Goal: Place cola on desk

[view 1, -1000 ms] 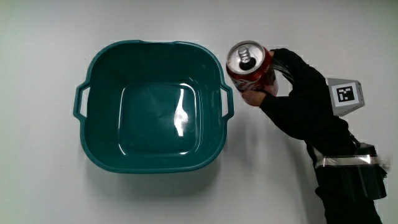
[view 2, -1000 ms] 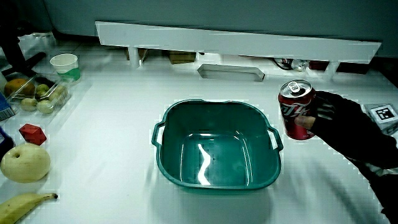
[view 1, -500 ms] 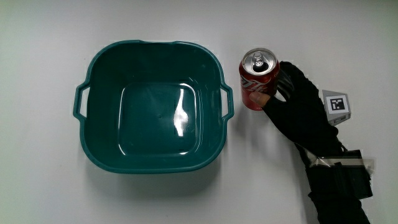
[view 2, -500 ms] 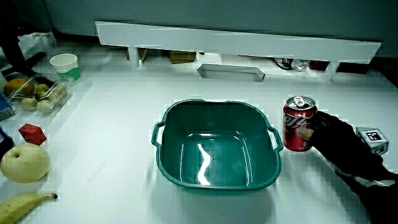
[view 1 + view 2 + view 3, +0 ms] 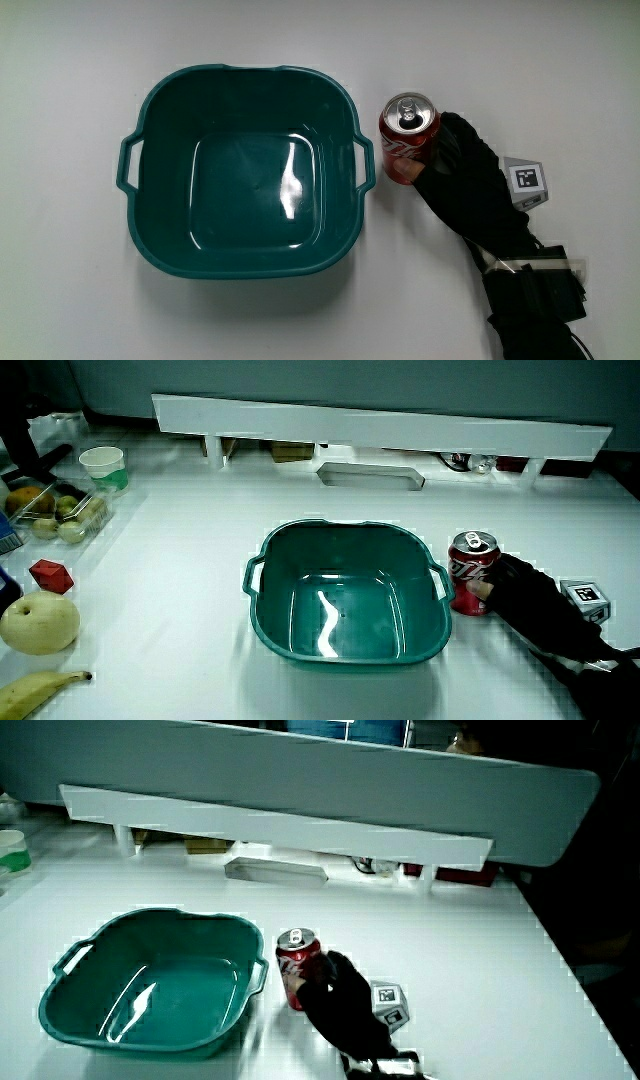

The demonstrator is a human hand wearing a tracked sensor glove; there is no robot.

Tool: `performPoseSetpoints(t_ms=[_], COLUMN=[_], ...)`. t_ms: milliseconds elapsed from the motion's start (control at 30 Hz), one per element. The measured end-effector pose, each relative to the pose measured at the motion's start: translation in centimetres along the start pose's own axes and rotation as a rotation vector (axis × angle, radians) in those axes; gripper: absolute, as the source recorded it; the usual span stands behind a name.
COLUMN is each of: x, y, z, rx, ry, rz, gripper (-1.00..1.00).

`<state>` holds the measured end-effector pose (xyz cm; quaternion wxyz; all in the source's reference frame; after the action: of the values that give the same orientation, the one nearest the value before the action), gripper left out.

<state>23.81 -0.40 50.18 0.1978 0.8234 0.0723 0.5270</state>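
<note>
With your hand [image 5: 462, 180] wrapped around the cola can [image 5: 407, 138], upright on the table [image 5: 80, 300] just beside the teal basin [image 5: 245, 250], open fingers straight outward without tipping it.

nothing was readable; white script on the red cola can [image 5: 470, 571] was too blurred to read.

Teal basin [image 5: 245, 170] tight beside cola can [image 5: 408, 138]; bare table [image 5: 520, 70] around the rest.
</note>
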Motion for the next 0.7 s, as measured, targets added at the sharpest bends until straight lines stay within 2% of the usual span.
performPoseSetpoints(t_ms=[100,133,300,333,400,467,500,533,700], x=[-0.1,0.05,0.01,0.1,0.09,0.28,0.2,0.08,0.01], y=[-0.13,-0.13,-0.47,-0.46,-0.65,-0.71,-0.78,-0.89,-0.98], z=[-0.08,-0.03,0.06,0.04,0.09,0.14,0.1,0.12,0.3], rx=[-0.011,-0.008,0.007,0.01,0.011,0.016,0.017,0.013,0.02], ry=[0.005,0.006,-0.018,-0.005,-0.006,-0.033,-0.023,-0.031,-0.046], rz=[-0.004,0.012,-0.004,0.017,0.009,0.009,0.022,0.0,0.015], gripper=[0.0,0.0,0.0,0.0,0.0,-0.08,-0.12,-0.16,-0.36])
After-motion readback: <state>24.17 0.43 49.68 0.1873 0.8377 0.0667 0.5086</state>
